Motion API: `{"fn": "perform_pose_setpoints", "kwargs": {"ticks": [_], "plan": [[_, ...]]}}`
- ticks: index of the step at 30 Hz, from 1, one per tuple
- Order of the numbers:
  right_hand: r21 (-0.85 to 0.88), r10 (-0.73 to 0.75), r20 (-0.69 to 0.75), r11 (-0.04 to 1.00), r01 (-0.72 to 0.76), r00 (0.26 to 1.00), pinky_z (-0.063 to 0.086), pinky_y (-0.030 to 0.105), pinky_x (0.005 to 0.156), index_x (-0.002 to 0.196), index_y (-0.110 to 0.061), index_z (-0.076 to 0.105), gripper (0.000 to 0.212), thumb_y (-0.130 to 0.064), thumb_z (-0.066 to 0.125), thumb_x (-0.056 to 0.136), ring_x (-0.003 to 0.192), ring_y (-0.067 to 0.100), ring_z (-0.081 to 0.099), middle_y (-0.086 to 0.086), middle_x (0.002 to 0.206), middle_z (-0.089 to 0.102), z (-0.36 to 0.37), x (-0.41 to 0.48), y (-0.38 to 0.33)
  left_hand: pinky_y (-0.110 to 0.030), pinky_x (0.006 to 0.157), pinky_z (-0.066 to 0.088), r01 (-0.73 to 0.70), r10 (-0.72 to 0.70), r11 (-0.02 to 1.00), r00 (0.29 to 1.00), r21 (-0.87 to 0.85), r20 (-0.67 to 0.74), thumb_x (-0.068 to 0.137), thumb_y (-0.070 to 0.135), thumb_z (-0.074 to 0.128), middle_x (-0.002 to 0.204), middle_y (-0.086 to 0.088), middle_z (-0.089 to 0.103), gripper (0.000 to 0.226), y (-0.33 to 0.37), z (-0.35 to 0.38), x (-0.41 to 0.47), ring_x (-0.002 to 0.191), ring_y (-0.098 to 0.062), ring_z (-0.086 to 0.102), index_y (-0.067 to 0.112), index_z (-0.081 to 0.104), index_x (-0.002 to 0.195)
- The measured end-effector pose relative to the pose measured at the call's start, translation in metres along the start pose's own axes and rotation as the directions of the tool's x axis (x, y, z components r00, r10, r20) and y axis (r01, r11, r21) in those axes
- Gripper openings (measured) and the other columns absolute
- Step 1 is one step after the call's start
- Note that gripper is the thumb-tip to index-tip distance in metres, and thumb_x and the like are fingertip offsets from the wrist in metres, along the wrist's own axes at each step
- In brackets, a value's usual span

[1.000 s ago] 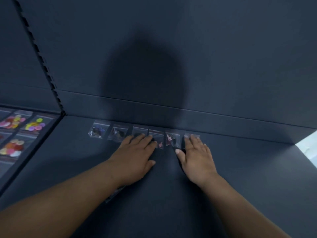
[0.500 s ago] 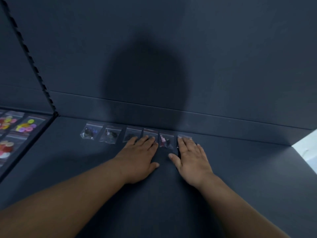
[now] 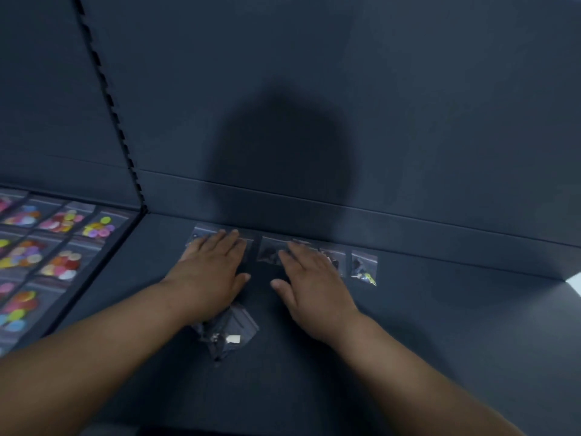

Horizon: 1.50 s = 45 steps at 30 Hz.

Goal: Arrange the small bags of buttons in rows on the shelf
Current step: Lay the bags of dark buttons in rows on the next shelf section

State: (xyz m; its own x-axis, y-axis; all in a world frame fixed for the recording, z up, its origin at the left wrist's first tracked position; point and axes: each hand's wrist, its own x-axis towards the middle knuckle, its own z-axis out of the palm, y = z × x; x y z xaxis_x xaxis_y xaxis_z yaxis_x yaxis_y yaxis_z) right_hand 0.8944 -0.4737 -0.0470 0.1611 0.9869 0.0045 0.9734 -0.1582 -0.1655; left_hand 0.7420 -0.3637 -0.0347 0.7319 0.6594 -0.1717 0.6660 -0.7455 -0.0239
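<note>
Plastic, far left: bright-button bags [image 3: 63,243] lie in tidy rows on the neighbouring board at the lower left of the frame, all pinks, yellows and oranges.
Divider: a slotted post [image 3: 105,102] climbs toward the upper left and splits that board from the dark shelf [image 3: 456,341].
Left hand: the left hand [image 3: 209,272] is down flat with fingers straight, pressing on the left end of the row of bags [image 3: 270,251] along the back lip at centre frame. It grips nothing.
Loose pile: a loose pile [image 3: 229,333] of clear bags sits crumpled just below that wrist. I can't tell whether the two touch.
Right hand: the right hand [image 3: 314,287] is flat too, fingers spread over the middle of the row, nothing held.
End bag: the end bag [image 3: 364,267] lies untouched just right of those fingers.
Handling: I'd call these featherlight, limp and slick, with lumpy buttons that shift inside. They should skate under a flat fingertip, so slide them, or pinch a top corner to lift one.
Count: at least nine bright bags, with more cut off by the frame edge. One post, two hands. Five bags for sure in the row, perhaps a sixth under the left fingers. The pile overlaps too much to count.
</note>
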Motion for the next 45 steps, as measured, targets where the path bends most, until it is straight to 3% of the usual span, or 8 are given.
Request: {"fn": "perform_pose_setpoints", "kwargs": {"ticks": [6,20,25,30,36,39,42,45], "plan": [[0.01,-0.11,0.102,0.994,0.11,0.989,0.001,0.035,0.119,0.149,-0.016,0.019,0.06,-0.046,0.029,0.098,0.146,0.018,0.009,0.004,0.159,0.012,0.007,0.025,-0.043,-0.036,0.118,0.0,0.072,-0.071,0.997,0.997,-0.011,0.041,0.099,0.043,0.024,0.16,-0.005,-0.003,0.062,-0.034,0.008,-0.018,0.147,-0.019,-0.003,0.015,0.006,0.151],[0.049,-0.096,0.173,0.995,0.089,0.98,0.008,0.034,0.118,0.146,-0.015,0.03,0.055,-0.044,0.031,0.099,0.144,0.019,0.017,0.005,0.157,0.021,0.007,0.051,-0.063,-0.037,0.116,0.009,-0.01,0.007,0.985,1.0,-0.174,-0.02,0.099,0.044,0.028,0.16,-0.005,0.003,0.063,-0.054,0.019,-0.016,0.146,-0.021,0.007,0.016,0.008,0.151],[0.261,0.014,0.088,0.965,-0.036,0.996,0.039,0.024,0.09,0.124,-0.019,0.055,0.037,-0.036,0.053,0.091,0.111,0.019,0.053,0.003,0.12,0.056,-0.004,0.036,-0.066,-0.032,0.093,0.042,-0.041,0.008,0.925,0.996,-0.377,-0.088,0.093,0.039,0.046,0.117,0.0,0.051,0.037,-0.055,0.008,-0.029,0.108,-0.018,0.05,0.023,0.051,0.126],[0.307,0.11,0.277,0.931,-0.196,0.955,0.049,0.028,0.074,0.092,-0.026,0.059,0.026,-0.039,0.072,0.073,0.083,0.014,0.057,-0.006,0.091,0.055,-0.002,0.014,-0.065,-0.028,0.086,0.044,-0.036,0.092,0.88,0.991,-0.473,0.096,0.086,0.035,0.06,0.102,0.004,0.047,0.033,-0.049,0.01,-0.038,0.097,-0.015,0.052,0.031,0.057,0.118],[0.293,0.132,0.268,0.932,-0.211,0.954,0.049,0.03,0.077,0.096,-0.025,0.057,0.034,-0.024,0.077,0.069,0.085,0.014,0.056,-0.007,0.09,0.052,-0.002,0.01,-0.062,-0.024,0.075,0.038,-0.012,0.041,0.88,0.998,-0.475,0.05,0.086,0.028,0.059,0.096,0.007,0.045,0.032,-0.051,0.014,-0.042,0.089,-0.012,0.049,0.031,0.056,0.118],[0.31,0.18,0.18,0.922,-0.23,0.967,0.048,0.03,0.076,0.094,-0.025,0.054,0.03,-0.028,0.076,0.073,0.086,0.015,0.055,-0.006,0.094,0.053,-0.002,0.013,-0.059,-0.029,0.073,0.043,0.071,-0.081,0.888,0.997,-0.454,-0.001,0.088,0.028,0.054,0.104,0.002,0.055,0.024,-0.055,0.013,-0.048,0.09,-0.017,0.054,0.025,0.054,0.112],[0.213,0.239,-0.058,0.952,-0.222,0.969,0.043,0.029,0.074,0.096,-0.019,0.053,0.022,-0.033,0.064,0.084,0.089,0.02,0.053,-0.002,0.099,0.05,-0.004,0.01,-0.065,-0.033,0.077,0.047,0.092,-0.172,0.913,0.97,-0.398,-0.17,0.091,0.029,0.052,0.108,-0.001,0.052,0.023,-0.057,0.016,-0.053,0.095,-0.021,0.054,0.02,0.05,0.112],[0.175,0.18,-0.158,0.973,-0.152,0.971,0.044,0.031,0.074,0.091,-0.016,0.056,0.015,-0.03,0.051,0.092,0.09,0.022,0.054,0.001,0.097,0.053,0.002,-0.001,-0.076,-0.036,0.085,0.048,-0.073,-0.042,0.948,0.937,-0.31,-0.347,0.091,0.019,0.043,0.11,-0.002,0.055,0.024,-0.06,0.026,-0.059,0.102,-0.023,0.053,0.018,0.056,0.111]]}}
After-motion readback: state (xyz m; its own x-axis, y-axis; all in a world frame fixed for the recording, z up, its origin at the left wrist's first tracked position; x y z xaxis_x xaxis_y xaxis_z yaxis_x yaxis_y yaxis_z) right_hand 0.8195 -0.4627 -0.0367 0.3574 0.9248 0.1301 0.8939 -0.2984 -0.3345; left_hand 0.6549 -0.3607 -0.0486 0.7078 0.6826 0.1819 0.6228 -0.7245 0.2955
